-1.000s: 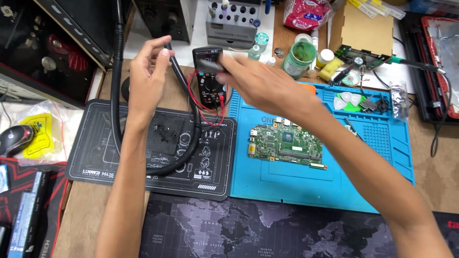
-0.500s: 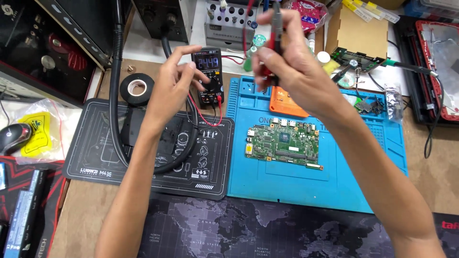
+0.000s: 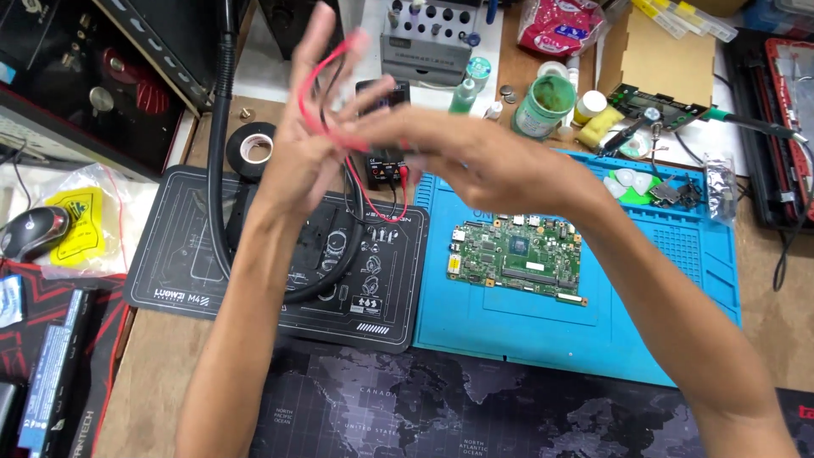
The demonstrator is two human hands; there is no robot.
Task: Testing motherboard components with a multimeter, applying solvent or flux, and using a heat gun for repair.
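Observation:
My left hand [image 3: 307, 144] and my right hand [image 3: 462, 157] are raised together above the bench, both blurred. Red and black test leads [image 3: 326, 85] loop between my fingers; both hands grip them. The leads run down to a black multimeter [image 3: 386, 165] standing behind my hands, partly hidden. A green circuit board [image 3: 517, 259] lies on the blue work mat [image 3: 593, 335], below my right hand and apart from it.
A black mat [image 3: 182, 280] with a thick black hose [image 3: 222, 161] lies at left. A roll of black tape [image 3: 254, 146], a computer mouse [image 3: 34, 229], a green jar [image 3: 543, 103], bottles, a tool rack [image 3: 432, 38] and a second board [image 3: 657, 102] stand at the back.
The camera has come nearer. My hands have come together over the multimeter, and the red and black leads held high in my right hand now loop between both hands.

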